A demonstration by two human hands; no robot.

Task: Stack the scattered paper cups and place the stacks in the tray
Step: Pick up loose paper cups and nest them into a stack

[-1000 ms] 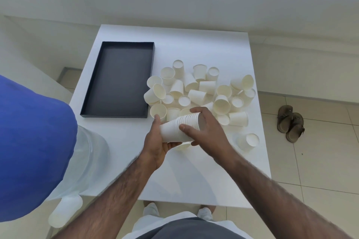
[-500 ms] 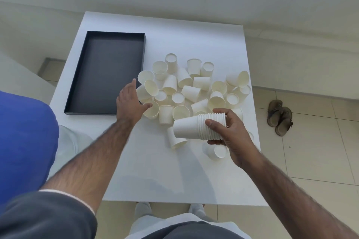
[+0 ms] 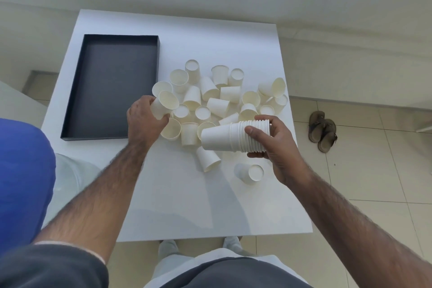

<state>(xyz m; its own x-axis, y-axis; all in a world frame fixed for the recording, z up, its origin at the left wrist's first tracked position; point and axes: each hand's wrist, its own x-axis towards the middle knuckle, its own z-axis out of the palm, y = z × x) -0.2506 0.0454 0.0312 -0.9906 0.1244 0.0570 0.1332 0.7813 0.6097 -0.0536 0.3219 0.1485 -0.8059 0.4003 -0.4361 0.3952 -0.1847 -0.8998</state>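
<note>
Right grip (image 3: 275,147) wraps the nested stack (image 3: 222,137), held sideways over the worktop (image 3: 187,199), narrow end facing my left grip (image 3: 142,121), which clasps one loose cup (image 3: 163,104) at the edge of the pile (image 3: 217,106) beside the tray (image 3: 109,86); I judge that cup goes on next. No stack is in the tray.

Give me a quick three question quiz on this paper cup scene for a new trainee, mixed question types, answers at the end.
1. True or false: the black tray already holds cups.
2. The right hand holds: A) a nested cup stack, B) one loose cup, C) nothing.
3. Fill in: the left hand grips a single ___ at the tray-side edge of the pile.
Key: 1 false; 2 A; 3 cup.
</note>
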